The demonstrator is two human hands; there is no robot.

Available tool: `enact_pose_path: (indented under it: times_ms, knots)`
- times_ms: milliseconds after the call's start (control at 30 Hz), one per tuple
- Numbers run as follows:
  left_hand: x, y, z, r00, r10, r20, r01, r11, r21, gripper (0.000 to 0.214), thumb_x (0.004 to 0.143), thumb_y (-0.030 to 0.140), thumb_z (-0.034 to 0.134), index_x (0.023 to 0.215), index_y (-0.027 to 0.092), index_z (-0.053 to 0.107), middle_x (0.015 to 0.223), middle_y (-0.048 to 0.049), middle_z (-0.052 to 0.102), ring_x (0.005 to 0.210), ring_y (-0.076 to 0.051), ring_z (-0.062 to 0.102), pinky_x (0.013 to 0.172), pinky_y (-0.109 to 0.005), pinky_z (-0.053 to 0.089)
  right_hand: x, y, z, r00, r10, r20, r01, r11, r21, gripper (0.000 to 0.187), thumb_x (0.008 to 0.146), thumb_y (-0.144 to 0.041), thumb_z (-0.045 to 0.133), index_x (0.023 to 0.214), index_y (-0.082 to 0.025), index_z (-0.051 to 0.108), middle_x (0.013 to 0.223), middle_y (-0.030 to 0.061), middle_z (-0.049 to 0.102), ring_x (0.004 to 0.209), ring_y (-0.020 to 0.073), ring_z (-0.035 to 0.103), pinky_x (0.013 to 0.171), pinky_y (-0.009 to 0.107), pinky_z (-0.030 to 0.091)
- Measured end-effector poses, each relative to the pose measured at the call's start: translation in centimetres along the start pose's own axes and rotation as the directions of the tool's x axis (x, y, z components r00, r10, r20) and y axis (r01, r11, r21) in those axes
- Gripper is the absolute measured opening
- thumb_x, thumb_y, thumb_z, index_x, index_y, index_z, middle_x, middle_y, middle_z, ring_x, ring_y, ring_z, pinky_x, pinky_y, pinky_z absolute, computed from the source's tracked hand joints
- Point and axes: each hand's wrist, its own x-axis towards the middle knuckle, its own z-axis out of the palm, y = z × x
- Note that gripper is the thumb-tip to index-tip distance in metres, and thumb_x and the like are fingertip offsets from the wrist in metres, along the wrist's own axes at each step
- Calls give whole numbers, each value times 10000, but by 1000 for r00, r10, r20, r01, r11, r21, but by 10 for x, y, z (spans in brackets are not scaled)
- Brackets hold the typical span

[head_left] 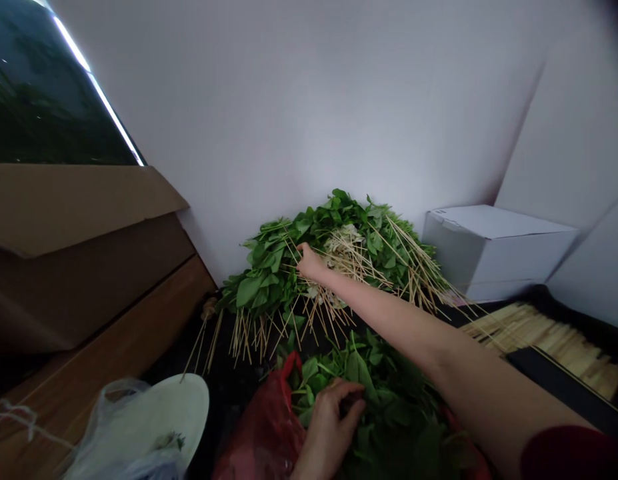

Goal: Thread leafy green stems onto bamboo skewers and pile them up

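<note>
My right hand (310,263) reaches far forward into a heap of skewered green leaves (269,280) against the wall, fingers closed on one skewer among the bamboo sticks (339,257). My left hand (331,417) rests low in front, fingers curled into loose green leaves (383,393) that fill a red plastic bag (269,427). Whether it grips leaves is partly hidden.
A white box (493,250) stands at the right by the wall. Bundles of bare bamboo skewers (543,337) lie in a dark tray at the right. A brown cardboard box (73,247) and a wooden edge are at the left; a white bowl in a clear bag (153,417) sits near me.
</note>
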Motion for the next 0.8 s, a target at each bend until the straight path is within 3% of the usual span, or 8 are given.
enact_pose_path:
  times_ms: [133,267,333,433,533,600,700,800]
  knots:
    - [0,-1,0,1000,5,-5,-5,1000,2,222,816,158,607,964,194,769,859,-66,723,814,-224,675,753,-308,498,-18,10,-5,996,-64,56,66,998,-24,378,954,-286,572,1309,-167,516,1123,91,651,919,189,644,808,371,546]
    - [1,-3,0,1000,15,-3,-15,1000,-18,195,836,197,615,960,205,765,878,-68,730,829,-229,682,770,-317,511,-59,34,-41,973,-220,68,225,971,-78,455,928,-169,517,1378,-153,451,984,75,696,821,175,632,770,317,495]
    - [3,-5,0,1000,25,-11,-26,999,-32,189,837,217,627,963,216,767,899,-70,741,842,-235,689,780,-325,524,-85,51,-74,958,-279,60,284,951,-124,412,918,-174,520,1330,-180,521,1025,64,702,869,170,632,802,306,478]
    - [6,-9,0,999,31,-16,-31,999,-40,184,834,268,651,968,232,772,926,-74,756,868,-249,695,816,-350,538,-124,84,-137,956,-293,34,293,929,-224,245,908,-200,514,1088,-199,681,1006,43,725,837,163,633,806,305,463]
    - [10,-11,1,999,42,-1,-42,999,-22,188,829,314,669,963,241,777,908,-73,755,866,-261,700,818,-366,545,-162,122,-200,968,-251,6,238,911,-337,227,906,-248,506,978,-214,718,920,19,740,778,156,637,758,291,460]
    - [12,-11,1,998,56,-12,-57,998,-13,189,820,328,681,960,250,781,897,-73,756,851,-267,704,795,-365,553,-186,147,-230,978,-207,-16,182,891,-415,234,903,-263,502,943,-203,724,874,27,741,749,161,640,719,286,457]
    - [13,-11,1,997,69,-30,-70,998,-12,184,801,336,704,945,256,788,880,-72,758,822,-270,709,763,-357,560,-216,180,-246,987,-158,20,146,842,-520,204,861,-217,523,825,-198,724,768,28,730,660,156,628,639,267,444]
    - [13,-13,2,997,76,-32,-77,997,-15,176,789,330,714,926,252,792,861,-68,758,806,-269,712,751,-353,559,-236,205,-234,983,-156,101,185,777,-601,174,780,-146,583,645,-205,675,676,38,693,621,162,612,620,275,436]
